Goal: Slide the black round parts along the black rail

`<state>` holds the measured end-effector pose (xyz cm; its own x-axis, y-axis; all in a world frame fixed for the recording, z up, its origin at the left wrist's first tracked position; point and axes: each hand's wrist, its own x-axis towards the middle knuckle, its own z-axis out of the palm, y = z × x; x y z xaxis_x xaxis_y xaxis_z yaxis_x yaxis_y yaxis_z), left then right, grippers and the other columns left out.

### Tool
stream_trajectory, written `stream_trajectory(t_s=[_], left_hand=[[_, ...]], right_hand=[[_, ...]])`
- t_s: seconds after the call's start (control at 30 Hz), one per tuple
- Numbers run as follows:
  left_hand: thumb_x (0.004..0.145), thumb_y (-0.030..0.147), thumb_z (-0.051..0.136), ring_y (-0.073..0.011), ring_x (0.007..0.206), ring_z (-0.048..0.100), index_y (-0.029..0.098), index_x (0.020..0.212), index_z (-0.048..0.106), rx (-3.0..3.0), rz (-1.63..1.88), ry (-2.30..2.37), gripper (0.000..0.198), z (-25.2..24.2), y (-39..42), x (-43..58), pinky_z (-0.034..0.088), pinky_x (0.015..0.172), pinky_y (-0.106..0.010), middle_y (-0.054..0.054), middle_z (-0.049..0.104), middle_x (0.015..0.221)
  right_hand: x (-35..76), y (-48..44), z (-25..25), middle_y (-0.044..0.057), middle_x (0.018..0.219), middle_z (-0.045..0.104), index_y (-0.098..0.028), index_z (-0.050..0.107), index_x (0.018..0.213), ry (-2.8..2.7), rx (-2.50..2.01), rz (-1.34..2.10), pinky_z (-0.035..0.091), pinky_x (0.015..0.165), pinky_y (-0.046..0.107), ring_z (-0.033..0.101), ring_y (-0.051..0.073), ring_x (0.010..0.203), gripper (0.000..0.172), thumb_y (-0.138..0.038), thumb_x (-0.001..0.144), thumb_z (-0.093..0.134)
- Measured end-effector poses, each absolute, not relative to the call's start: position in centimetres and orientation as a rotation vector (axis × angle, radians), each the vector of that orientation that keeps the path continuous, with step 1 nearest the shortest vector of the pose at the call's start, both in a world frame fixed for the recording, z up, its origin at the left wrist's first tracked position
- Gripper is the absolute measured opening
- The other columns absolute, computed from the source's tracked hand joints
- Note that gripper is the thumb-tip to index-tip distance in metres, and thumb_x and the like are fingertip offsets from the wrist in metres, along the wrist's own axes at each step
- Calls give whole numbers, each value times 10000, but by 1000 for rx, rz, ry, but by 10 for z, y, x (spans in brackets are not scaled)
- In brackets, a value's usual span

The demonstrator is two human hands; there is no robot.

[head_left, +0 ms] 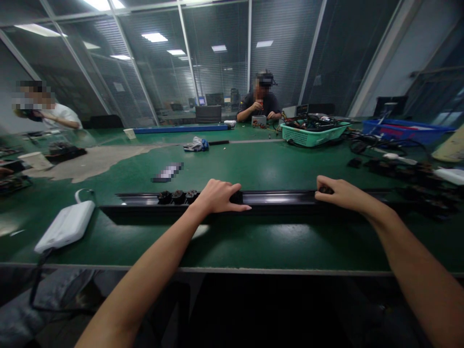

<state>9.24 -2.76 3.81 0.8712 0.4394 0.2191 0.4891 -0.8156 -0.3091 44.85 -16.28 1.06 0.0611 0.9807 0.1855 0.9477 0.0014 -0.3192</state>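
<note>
A long black metal channel [275, 197] lies lengthwise across the green table in front of me. Toward its left end sit several small black parts [178, 196] with brownish tops. My left hand [218, 195] reaches over the channel, its thumb and fingers around another small black part [237, 197] in the groove. Farther right, my right hand [339, 193] pinches a small black part [326, 190] at the channel, thumb and curled forefinger closed about it. The hands partly cover both of these parts, so their exact kind cannot be made out.
Loose black parts [431, 193] are heaped at the right. A white power adapter [67, 224] with a cable lies left. Beyond are a phone [167, 172], a glove [196, 144], a green basket [313, 136] and a blue bin [408, 131]. Two other people sit at the table.
</note>
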Motion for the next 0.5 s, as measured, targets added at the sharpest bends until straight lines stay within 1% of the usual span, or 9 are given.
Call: stream_trajectory(t_s=[0.17,0.37,0.5], left_hand=[[781,850,268,-219,694,651,202,896,605,-2685,-195,-687,740,38,-28,92,220,542,-289,-81,705,801],[786,847,262,-219,687,646,201,908,603,-2684,-194,-679,741,39,-28,92,210,537,-288,-82,704,803],[786,851,239,-221,680,644,201,900,597,-2683,-185,-680,751,40,-28,92,200,531,-290,-81,702,798]], right_hand=[[447,-163,13,-3,684,607,-244,442,775,-1934,-2005,196,391,594,291,552,171,628,204,-424,768,537],[447,-171,-1,15,732,590,-241,464,803,-1866,-1936,-13,387,630,313,545,185,670,212,-448,822,507],[447,-172,-5,15,746,593,-241,487,811,-1872,-1891,-9,394,648,315,553,188,690,198,-436,827,519]])
